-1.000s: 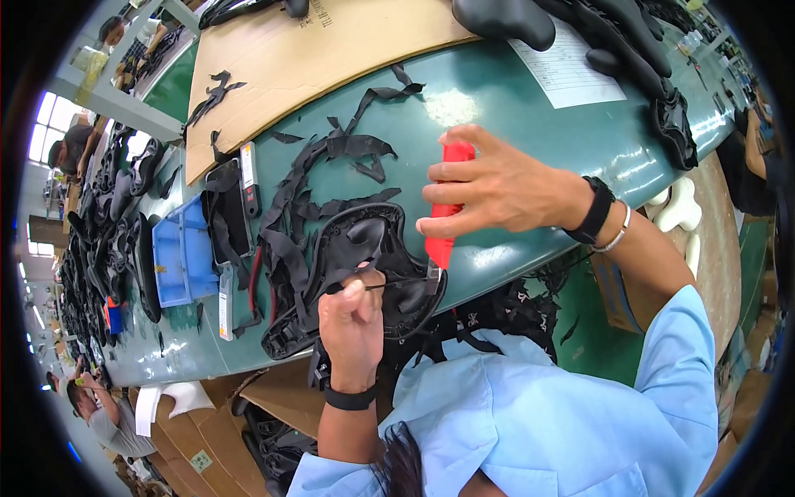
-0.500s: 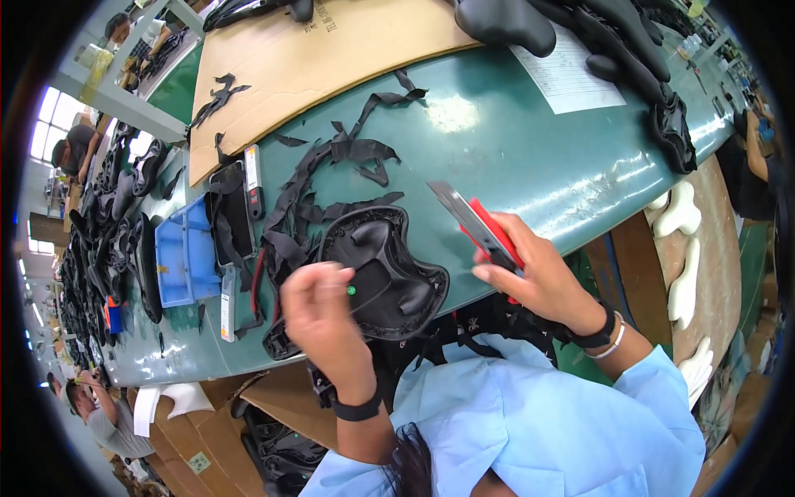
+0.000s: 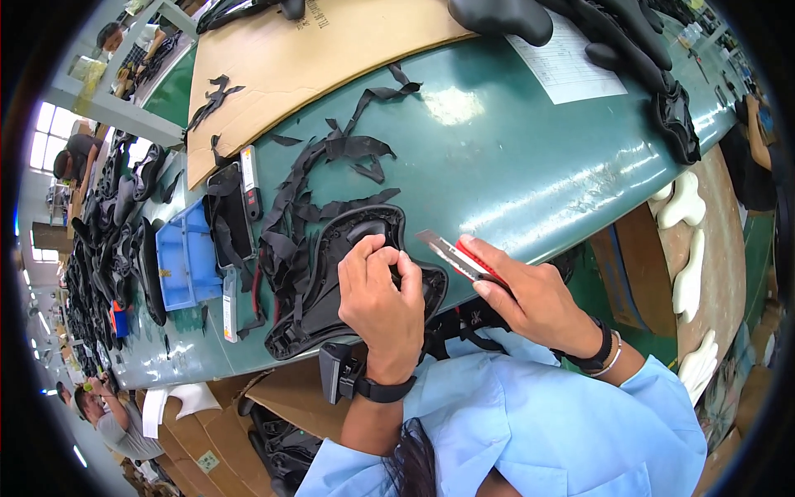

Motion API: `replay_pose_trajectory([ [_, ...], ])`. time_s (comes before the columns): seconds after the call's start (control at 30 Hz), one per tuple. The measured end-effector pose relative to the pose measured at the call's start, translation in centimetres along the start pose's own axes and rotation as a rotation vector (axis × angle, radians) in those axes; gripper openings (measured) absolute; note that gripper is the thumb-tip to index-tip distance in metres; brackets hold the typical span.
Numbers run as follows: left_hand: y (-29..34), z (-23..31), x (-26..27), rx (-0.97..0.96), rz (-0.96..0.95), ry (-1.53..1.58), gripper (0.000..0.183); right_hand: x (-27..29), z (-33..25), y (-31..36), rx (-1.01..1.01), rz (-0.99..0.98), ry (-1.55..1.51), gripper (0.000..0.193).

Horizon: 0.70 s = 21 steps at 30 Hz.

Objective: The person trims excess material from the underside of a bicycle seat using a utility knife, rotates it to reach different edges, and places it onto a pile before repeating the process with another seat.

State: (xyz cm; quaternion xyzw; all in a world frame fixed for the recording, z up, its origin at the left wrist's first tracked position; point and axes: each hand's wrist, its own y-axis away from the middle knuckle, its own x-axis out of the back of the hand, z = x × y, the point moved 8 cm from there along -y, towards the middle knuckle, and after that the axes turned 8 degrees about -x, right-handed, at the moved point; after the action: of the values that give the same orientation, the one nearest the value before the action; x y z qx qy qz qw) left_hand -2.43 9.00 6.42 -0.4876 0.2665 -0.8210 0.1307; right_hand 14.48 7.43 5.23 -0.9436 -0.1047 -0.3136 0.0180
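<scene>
My right hand point(image 3: 538, 298) is wrapped round a red and black utility knife point(image 3: 474, 263), its blade angled up and to the left toward my left hand. A hollow black moulded shell point(image 3: 302, 327) with a raised rim lies on the green table in front of me. Over the shell is my left hand point(image 3: 381, 302), its fingers curled in; whatever they may hold is hidden. The hand covers much of the shell's middle. Left of and beyond the shell lies a heap of black fabric trimmings point(image 3: 290, 199).
Left of the trimmings stand a blue bin point(image 3: 186, 257), a black tray point(image 3: 232, 215) and two small blade cases. A cardboard sheet point(image 3: 273, 74) and a printed paper point(image 3: 567, 70) lie farther back. Black padded parts point(image 3: 629, 50) fill the far right. White forms point(image 3: 687, 273) stand right; people work beyond.
My left hand has moved right, farther over the shell, with its fingers curled. The knife in my right hand has come down and left, closer to the left hand.
</scene>
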Motion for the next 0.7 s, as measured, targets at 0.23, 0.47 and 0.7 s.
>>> replay_pose_trajectory([
  [0.23,0.5,-0.3,0.3,0.029,0.04,0.099,0.014,-1.4,-0.6,-0.4,0.014,-0.141,0.066,0.053],
  [0.47,0.5,-0.1,0.5,0.034,0.047,0.133,0.012,-1.6,-1.6,0.2,0.013,-0.272,0.304,0.059],
  [0.7,0.9,-1.0,0.5,0.102,0.086,0.16,0.012,-0.1,-1.8,0.6,0.095,-0.214,0.112,0.054],
])
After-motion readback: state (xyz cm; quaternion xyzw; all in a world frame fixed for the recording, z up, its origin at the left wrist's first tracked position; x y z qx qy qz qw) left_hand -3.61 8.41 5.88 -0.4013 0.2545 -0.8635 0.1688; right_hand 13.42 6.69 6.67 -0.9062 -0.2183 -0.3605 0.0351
